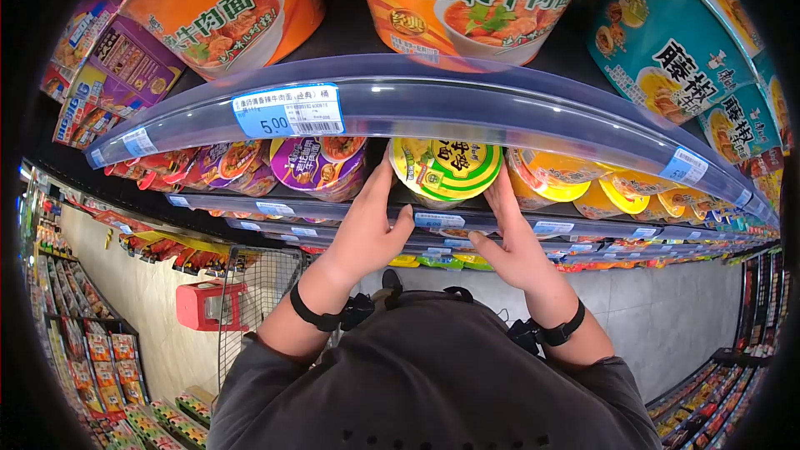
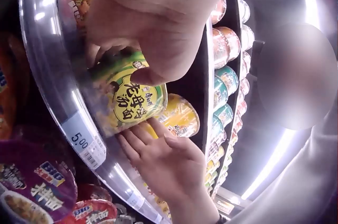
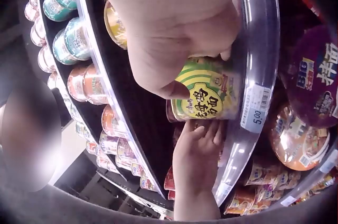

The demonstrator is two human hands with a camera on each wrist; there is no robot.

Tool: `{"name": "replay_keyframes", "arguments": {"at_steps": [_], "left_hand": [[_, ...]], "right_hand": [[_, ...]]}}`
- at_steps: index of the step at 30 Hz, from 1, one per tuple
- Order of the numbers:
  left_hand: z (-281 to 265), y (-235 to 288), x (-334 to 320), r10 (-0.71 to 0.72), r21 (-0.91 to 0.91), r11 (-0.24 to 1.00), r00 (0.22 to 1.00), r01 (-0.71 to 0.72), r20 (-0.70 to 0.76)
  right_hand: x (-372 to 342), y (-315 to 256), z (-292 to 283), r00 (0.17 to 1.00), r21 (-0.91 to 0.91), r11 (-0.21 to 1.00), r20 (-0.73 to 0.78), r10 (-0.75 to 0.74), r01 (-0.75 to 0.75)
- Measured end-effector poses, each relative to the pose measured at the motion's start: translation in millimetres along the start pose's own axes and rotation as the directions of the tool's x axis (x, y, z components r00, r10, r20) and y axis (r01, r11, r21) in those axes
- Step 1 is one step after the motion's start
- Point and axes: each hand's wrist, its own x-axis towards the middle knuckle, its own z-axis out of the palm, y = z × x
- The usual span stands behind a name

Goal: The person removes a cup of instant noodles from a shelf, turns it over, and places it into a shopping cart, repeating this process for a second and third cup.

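A yellow-and-green instant noodle cup (image 1: 444,168) stands near the front of a shelf, between the person's two hands. The left hand (image 1: 365,229) lies along its left side with fingers extended, the thumb apart from them in front of the shelf edge. On the opposite side, the right hand (image 1: 517,237) presses its straight fingers along the cup. In the left wrist view the right hand's fingers (image 2: 141,138) reach to the side of the noodle cup (image 2: 134,100). The right wrist view shows the left hand (image 3: 196,152) at the cup's other side. The fingertips are partly hidden behind it.
Purple noodle cups (image 1: 317,162) stand to the left and yellow ones (image 1: 550,179) to the right. A clear shelf rail (image 1: 467,108) with price tags runs close above the hands. Larger orange tubs (image 1: 483,8) sit on the shelf above. A wire cart (image 1: 258,283) stands at lower left.
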Motion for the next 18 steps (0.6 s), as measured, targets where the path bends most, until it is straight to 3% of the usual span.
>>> {"name": "replay_keyframes", "arguments": {"at_steps": [4, 13, 18], "left_hand": [[-3, 6, -9, 0.013, 0.025, 1.0, 1.0, -0.012, -0.025], [5, 56, -61, 0.09, 0.068, 0.994, 0.989, -0.083, -0.113], [23, 78, -113, -0.011, 0.015, 1.0, 0.982, 0.014, -0.188]], "right_hand": [[0, 1, 0, 0.999, 0.023, 0.999, 0.025, -0.025, 0.024], [-29, -3, -7, 0.989, 0.283, 0.952, 0.052, -0.142, 0.122], [-62, 12, -7, 0.972, 0.335, 0.934, 0.153, -0.179, 0.119]]}}
